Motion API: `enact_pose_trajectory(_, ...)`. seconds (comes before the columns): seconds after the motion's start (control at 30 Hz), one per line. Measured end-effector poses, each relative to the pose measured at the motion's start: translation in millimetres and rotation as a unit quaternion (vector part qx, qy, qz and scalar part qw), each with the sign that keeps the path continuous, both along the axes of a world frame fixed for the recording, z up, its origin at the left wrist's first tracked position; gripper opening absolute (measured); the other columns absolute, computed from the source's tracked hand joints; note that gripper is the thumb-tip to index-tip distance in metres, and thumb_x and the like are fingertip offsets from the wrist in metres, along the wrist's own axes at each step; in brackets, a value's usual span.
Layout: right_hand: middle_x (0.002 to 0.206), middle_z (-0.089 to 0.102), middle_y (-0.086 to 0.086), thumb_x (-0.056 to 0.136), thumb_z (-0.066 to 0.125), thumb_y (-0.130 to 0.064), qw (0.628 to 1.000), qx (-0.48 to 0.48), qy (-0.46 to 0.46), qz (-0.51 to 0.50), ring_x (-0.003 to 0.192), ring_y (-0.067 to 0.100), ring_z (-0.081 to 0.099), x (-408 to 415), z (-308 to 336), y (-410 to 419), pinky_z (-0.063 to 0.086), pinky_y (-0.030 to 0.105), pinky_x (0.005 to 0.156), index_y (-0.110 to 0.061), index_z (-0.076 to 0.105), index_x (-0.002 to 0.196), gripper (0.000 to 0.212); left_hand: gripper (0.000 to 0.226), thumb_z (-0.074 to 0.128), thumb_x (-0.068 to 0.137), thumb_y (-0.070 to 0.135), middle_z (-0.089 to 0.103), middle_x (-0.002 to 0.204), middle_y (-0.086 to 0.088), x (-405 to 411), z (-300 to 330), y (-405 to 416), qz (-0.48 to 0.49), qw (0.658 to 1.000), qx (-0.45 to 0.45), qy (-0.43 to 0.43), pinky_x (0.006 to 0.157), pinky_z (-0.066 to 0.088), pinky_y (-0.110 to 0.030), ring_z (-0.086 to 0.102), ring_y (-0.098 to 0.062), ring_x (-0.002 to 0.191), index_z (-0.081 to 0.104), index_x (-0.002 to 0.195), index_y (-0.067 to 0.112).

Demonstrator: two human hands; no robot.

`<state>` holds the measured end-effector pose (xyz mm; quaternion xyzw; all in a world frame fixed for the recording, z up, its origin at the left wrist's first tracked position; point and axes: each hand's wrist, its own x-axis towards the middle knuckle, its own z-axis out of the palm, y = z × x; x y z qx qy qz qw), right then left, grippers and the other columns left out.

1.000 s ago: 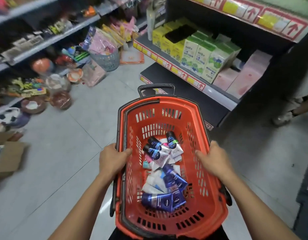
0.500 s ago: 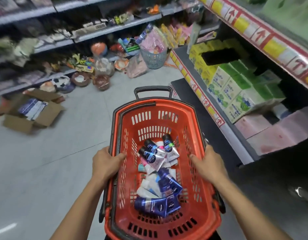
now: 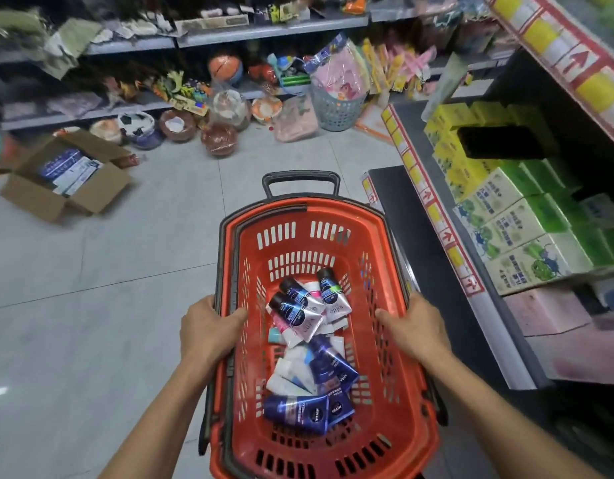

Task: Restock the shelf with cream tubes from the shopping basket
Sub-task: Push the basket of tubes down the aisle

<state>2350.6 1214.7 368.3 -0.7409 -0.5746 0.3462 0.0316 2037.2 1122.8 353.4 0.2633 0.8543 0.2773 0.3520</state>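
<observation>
The pale grey tiled floor (image 3: 108,288) fills the left half of the head view. Along the right runs a dark metal shelf unit (image 3: 447,292) with yellow and red price strips on its edges; its middle level carries green and white printed cartons (image 3: 516,236) in rows, with yellow cartons (image 3: 447,133) further back and pale pink packs (image 3: 540,316) on the level below. Across the far side stands a grey shelf rack (image 3: 264,29) crowded with toys and packets, too blurred to tell apart, with a grey plastic mesh bin (image 3: 336,108) of pink packets on the floor in front of it. An open brown cardboard box (image 3: 67,188) of blue and white packs lies on the floor at left.

In the middle, just beside the shelf unit, is the orange plastic slotted shopping basket (image 3: 399,392) with a dark grey handle at its far end. The left hand (image 3: 209,330) grips the basket's left rim, thumb curled over the inner edge; the right hand (image 3: 416,326) grips the right rim the same way. Both forearms are bare.

The cream tubes (image 3: 309,347) lie loose in a heap on the basket's bottom: dark blue tubes nearer the person, white tubes with black caps and dark bands at the far end, and plain white ones between, overlapping.
</observation>
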Motion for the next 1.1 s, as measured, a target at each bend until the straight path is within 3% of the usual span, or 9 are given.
enact_pose_trajectory(0.2,0.082,0.072,-0.001,0.087,0.082,-0.029,0.993,-0.048,0.065,-0.084,0.057,0.014,0.072,-20,-25,29,0.056,0.028,0.051,-0.015,0.064,0.126,0.046,0.025,0.08,0.088,0.046,0.076,0.09,0.004,-13,-37,16,0.004,0.998,-0.019,-0.065,0.075,0.064,-0.038,0.076,-0.016,0.075,0.068,0.101,0.028)
enact_pose_trajectory(0.3,0.072,0.057,-0.007,0.089,0.08,-0.018,0.981,-0.069,0.101,-0.151,0.056,0.016,0.069,-29,-52,45,0.057,0.029,0.051,-0.01,0.055,0.141,0.059,0.031,0.079,0.089,0.047,0.074,0.092,0.007,-16,-61,26,0.009,0.994,-0.034,-0.099,0.075,0.062,-0.035,0.075,-0.015,0.078,0.067,0.109,0.027)
enact_pose_trajectory(0.37,0.07,0.062,-0.001,0.089,0.078,-0.011,0.971,-0.099,0.108,-0.187,0.057,0.018,0.068,-32,-74,58,0.057,0.028,0.05,-0.012,0.064,0.126,0.04,0.034,0.08,0.087,0.05,0.075,0.096,0.007,-18,-83,32,0.006,0.991,-0.048,-0.123,0.079,0.064,-0.039,0.076,-0.015,0.081,0.065,0.11,0.03)
enact_pose_trajectory(0.43,0.07,0.073,0.01,0.082,0.079,-0.007,0.96,-0.129,0.102,-0.226,0.063,0.028,0.074,-35,-101,73,0.065,0.043,0.063,-0.006,0.073,0.103,0.022,0.041,0.082,0.083,0.055,0.076,0.098,0.008,-18,-105,41,-0.006,0.986,-0.061,-0.152,0.08,0.064,-0.04,0.076,-0.014,0.084,0.065,0.113,0.032)
enact_pose_trajectory(0.53,0.077,0.077,0.012,0.068,0.078,-0.012,0.943,-0.154,0.125,-0.268,0.072,0.035,0.076,-35,-159,95,0.063,0.058,0.071,-0.007,0.076,0.096,0.029,0.048,0.082,0.084,0.051,0.077,0.104,0.009,-18,-145,58,-0.027,0.98,-0.087,-0.179,0.077,0.062,-0.033,0.076,-0.011,0.089,0.065,0.123,0.03)
enact_pose_trajectory(0.63,0.081,0.078,0.011,0.054,0.076,-0.019,0.929,-0.167,0.14,-0.3,0.074,0.034,0.076,-29,-231,110,0.063,0.058,0.072,-0.011,0.077,0.095,0.042,0.035,0.082,0.084,0.037,0.079,0.103,0.011,-19,-193,74,-0.039,0.971,-0.118,-0.203,0.085,0.062,-0.036,0.077,-0.01,0.091,0.072,0.117,0.033)
enact_pose_trajectory(0.8,0.086,0.078,0.008,0.068,0.081,-0.015,0.92,-0.15,0.136,-0.336,0.079,0.031,0.076,-42,-311,126,0.064,0.049,0.078,-0.017,0.077,0.094,0.027,0.032,0.08,0.084,0.013,0.081,0.096,0.011,-19,-277,103,-0.031,0.958,-0.131,-0.252,0.084,0.062,-0.036,0.077,-0.006,0.085,0.076,0.112,0.029)
enact_pose_trajectory(0.93,0.101,0.077,0.013,0.053,0.08,-0.02,0.906,-0.156,0.144,-0.367,0.084,0.032,0.075,-38,-392,143,0.063,0.053,0.08,-0.01,0.07,0.124,0.073,0.046,0.074,0.08,-0.003,0.081,0.106,-0.003,-17,-348,121,0.014,0.935,-0.148,-0.323,0.089,0.062,-0.046,0.078,-0.021,0.098,0.071,0.121,0.017)
enact_pose_trajectory(1.1,0.096,0.076,0.012,0.075,0.077,-0.01,0.906,-0.171,0.126,-0.367,0.078,0.03,0.074,-46,-450,170,0.063,0.044,0.074,-0.012,0.071,0.12,0.045,0.045,0.066,0.082,-0.01,0.08,0.108,-0.01,-10,-421,138,0.077,0.915,-0.151,-0.367,0.089,0.062,-0.046,0.077,-0.028,0.103,0.069,0.122,0.01)
